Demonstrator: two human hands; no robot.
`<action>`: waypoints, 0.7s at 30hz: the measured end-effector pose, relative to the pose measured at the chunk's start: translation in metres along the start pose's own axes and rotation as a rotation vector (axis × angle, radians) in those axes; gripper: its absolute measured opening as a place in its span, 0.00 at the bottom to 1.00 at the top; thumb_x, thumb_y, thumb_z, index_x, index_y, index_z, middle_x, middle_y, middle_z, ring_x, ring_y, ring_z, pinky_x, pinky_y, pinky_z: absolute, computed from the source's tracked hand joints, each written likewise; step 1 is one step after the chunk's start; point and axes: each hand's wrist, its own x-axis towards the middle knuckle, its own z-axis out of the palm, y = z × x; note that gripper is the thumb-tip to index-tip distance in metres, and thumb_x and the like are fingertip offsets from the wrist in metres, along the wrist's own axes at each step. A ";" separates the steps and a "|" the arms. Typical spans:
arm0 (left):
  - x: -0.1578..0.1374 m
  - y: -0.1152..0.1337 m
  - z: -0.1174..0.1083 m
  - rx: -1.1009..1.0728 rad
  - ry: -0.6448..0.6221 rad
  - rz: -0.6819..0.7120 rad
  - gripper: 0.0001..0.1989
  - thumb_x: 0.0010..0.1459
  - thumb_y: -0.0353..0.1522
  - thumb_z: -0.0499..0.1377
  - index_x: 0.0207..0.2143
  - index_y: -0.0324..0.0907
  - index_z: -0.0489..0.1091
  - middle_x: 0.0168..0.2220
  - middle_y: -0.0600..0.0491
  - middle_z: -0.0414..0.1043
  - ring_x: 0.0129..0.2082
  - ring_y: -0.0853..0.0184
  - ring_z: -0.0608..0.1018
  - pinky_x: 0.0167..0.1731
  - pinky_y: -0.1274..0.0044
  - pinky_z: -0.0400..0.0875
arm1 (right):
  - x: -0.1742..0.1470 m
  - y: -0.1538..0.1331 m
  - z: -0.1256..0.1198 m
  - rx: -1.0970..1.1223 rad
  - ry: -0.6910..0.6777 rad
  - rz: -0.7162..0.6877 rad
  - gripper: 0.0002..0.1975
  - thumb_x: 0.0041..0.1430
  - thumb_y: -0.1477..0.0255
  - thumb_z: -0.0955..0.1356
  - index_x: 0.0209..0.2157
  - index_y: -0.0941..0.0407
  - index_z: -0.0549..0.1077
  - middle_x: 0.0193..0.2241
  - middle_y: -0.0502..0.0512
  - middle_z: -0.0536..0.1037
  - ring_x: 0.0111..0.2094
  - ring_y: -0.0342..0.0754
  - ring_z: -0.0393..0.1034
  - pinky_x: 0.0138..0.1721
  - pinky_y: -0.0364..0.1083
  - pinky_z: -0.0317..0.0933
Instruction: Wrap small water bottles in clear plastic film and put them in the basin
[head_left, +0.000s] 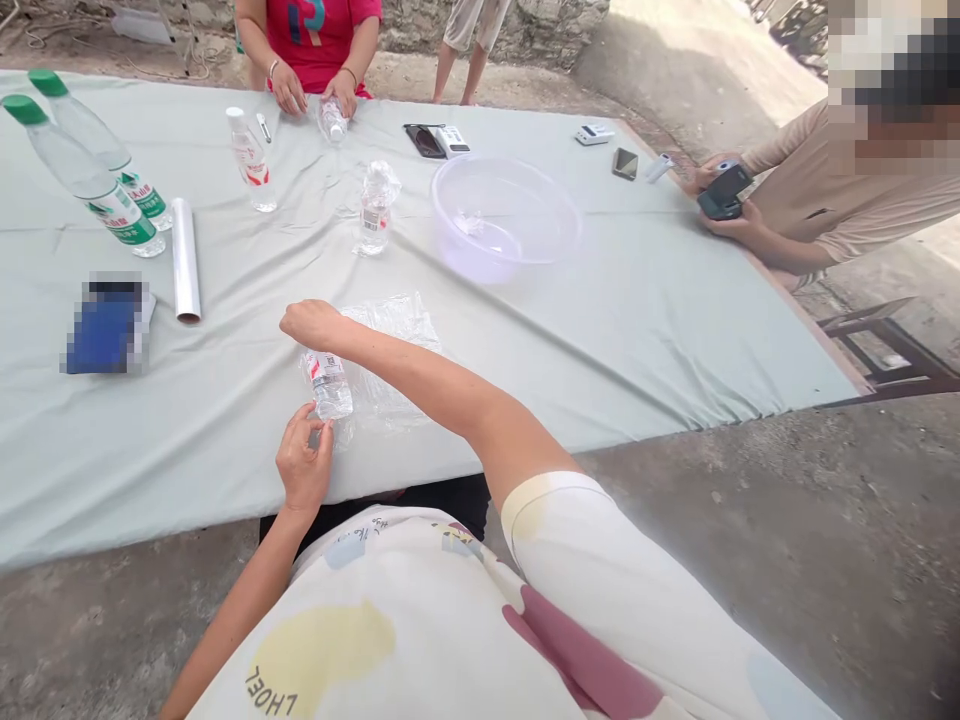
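The left hand [304, 460] pinches film [403, 315] at the bottle's near end; the right hand [309, 323] bends over the far end, fingertips hidden, its grip impossible to tell. Between them on the bench [600, 335], the bottle [328, 383], clear and red-labelled, seems only partly wrapped, with loose, crinkled film spread rightward.

Head camera: faces forward and steeply down from the wearer's head
Shirt [450, 640]: nearest, along the bottom edge
Desk [585, 340]: midway, seen from above
Stone wall [547, 35]: farthest, at the top
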 end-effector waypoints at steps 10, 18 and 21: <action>0.018 0.040 0.030 0.070 -0.273 0.416 0.10 0.66 0.31 0.52 0.33 0.45 0.70 0.48 0.47 0.80 0.59 0.57 0.74 0.57 0.62 0.64 | -0.074 0.060 0.048 0.399 0.315 0.191 0.18 0.65 0.79 0.58 0.45 0.59 0.77 0.47 0.60 0.77 0.46 0.48 0.71 0.50 0.46 0.60; 0.021 0.085 0.071 0.243 -0.521 0.561 0.09 0.62 0.31 0.57 0.45 0.42 0.72 0.46 0.39 0.77 0.63 0.48 0.68 0.62 0.50 0.50 | -0.109 0.081 0.069 0.534 0.381 0.327 0.23 0.71 0.57 0.58 0.47 0.56 0.78 0.47 0.58 0.76 0.52 0.48 0.66 0.54 0.46 0.56; 0.021 0.098 0.079 0.323 -0.572 0.552 0.14 0.60 0.34 0.61 0.48 0.41 0.71 0.42 0.38 0.76 0.63 0.44 0.66 0.62 0.47 0.48 | -0.118 0.090 0.061 0.492 0.283 0.363 0.22 0.70 0.56 0.60 0.52 0.53 0.77 0.51 0.59 0.74 0.54 0.51 0.65 0.55 0.49 0.56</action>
